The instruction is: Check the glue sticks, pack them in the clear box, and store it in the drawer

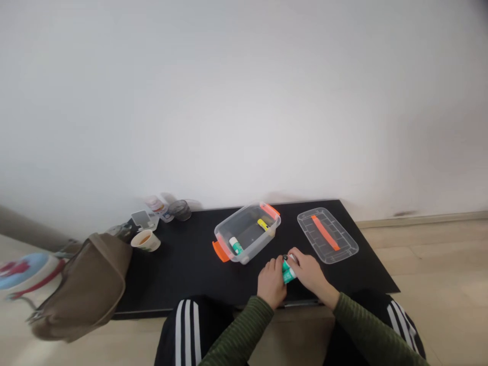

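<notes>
Two bare hands work at the near edge of a black table [173, 277] set against a white wall [244, 101]. At the lower left of the frame, a brown bag [86, 290] slumps against the table, and a paper cup [145, 240] stands on the tabletop just right of it. Mid-table sits a clear plastic box [232, 216] with orange latches, and at the right lies a clear lid [308, 218] with an orange strip [325, 233] on it. Inside the box are a green-and-white glue stick [236, 246] and a yellow-capped stick [263, 224]. At the lower middle of the frame, the left hand [271, 282] and right hand [309, 272] come together, closed around a teal-and-white tube [288, 275], apparently a glue stick (there may be two, since the fingers hide much of it). It should feel light and stiff, though its smooth plastic could slip, so the barrel looks the surest place to hold. Neither hand shows any gap from the tube.
</notes>
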Demonstrator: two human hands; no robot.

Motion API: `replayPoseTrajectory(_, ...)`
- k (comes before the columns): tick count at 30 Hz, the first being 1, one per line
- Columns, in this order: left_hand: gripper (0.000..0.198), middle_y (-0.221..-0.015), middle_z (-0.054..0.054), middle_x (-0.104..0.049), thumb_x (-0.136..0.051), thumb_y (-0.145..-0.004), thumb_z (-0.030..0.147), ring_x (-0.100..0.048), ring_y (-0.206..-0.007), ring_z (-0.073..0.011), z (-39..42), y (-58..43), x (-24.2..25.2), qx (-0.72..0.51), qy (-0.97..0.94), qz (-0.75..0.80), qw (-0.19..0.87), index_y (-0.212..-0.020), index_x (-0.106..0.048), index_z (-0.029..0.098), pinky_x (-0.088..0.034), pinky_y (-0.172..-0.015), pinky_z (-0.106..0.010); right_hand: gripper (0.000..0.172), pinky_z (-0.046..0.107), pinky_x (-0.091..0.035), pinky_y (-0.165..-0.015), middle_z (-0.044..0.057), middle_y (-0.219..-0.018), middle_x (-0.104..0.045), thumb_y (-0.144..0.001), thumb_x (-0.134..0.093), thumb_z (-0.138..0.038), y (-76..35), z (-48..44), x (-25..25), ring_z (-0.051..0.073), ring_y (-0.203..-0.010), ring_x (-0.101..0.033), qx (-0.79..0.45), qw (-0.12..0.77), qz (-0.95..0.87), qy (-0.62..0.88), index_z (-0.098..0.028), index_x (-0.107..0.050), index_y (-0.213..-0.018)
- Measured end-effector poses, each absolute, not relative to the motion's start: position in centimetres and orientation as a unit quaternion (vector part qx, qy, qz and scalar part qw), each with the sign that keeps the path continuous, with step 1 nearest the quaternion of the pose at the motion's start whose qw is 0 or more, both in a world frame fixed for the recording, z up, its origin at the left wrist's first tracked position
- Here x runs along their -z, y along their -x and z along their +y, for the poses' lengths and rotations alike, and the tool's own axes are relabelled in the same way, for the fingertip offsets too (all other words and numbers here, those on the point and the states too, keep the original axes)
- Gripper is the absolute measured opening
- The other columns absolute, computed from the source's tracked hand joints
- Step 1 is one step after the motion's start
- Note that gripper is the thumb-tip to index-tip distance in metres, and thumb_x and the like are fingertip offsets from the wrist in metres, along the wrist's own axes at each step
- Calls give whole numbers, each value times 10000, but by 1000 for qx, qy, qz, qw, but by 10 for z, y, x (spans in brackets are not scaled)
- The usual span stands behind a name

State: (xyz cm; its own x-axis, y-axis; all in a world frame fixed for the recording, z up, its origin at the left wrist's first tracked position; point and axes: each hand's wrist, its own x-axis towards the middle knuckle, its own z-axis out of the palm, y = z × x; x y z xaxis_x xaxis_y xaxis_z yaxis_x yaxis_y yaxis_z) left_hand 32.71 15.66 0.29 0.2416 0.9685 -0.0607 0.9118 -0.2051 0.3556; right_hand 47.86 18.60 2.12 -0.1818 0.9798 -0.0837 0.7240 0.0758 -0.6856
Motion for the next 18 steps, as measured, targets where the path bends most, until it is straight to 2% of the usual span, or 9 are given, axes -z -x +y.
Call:
replayPoseTrajectory(3,569,-1133,-97,-604,-565,-725,178,-609,-1005,-259,155,-334,-10,-60,-766,603,213,-1274,-416,197,-479,-837,-345,250,256,-386,-623,-4,-668,-643,-880,-474,-428,-491,190,-22,183,-658,-615,-302,234,-718,582,-257,-655,-889)
replayPoseTrajectory(6,466,-1064,-81,-621,-567,-739,216,-641,-925,-269,155,-327,-15,-10,-752,621,219,-1192,-456,220,-491,-773,-358,302,272,-410,-593,13,-645,-653,-841,-508,-482,-533,207,-31,193,-629,-594,-296,308,-653,626,-232,-671,-792)
replayPoseTrajectory(9,422,-1062,-88,-622,-552,-756,217,-643,-931,-268,158,-313,-7,23,-722,662,199,-1173,-485,209,-500,-768,-358,433,273,-413,-576,45,-721,-670,-896,-375,-528,-581,231,-37,197,-661,-595,-246,355,-575,695,-198,-655,-890)
replayPoseTrajectory(11,502,-1127,-95,-603,-564,-758,218,-615,-1015,-261,163,-309,3,-3,-722,670,172,-1249,-462,203,-502,-814,-348,418,267,-428,-600,48,-770,-683,-892,-395,-525,-594,244,-33,194,-690,-612,-238,366,-553,709,-194,-646,-945)
replayPoseTrajectory(14,632,-1218,-117,-551,-584,-787,258,-548,-1123,-261,175,-319,17,-60,-737,664,110,-1380,-380,176,-505,-858,-336,330,273,-443,-685,45,-831,-701,-902,-441,-469,-574,248,-18,202,-781,-648,-244,274,-611,702,-224,-633,-1013)
replayPoseTrajectory(18,637,-1192,-141,-525,-563,-855,355,-506,-1131,-284,190,-338,25,-78,-733,673,54,-1421,-359,146,-541,-742,-322,275,302,-430,-709,70,-886,-697,-953,-417,-437,-527,236,1,235,-847,-669,-184,91,-677,707,-253,-593,-1058)
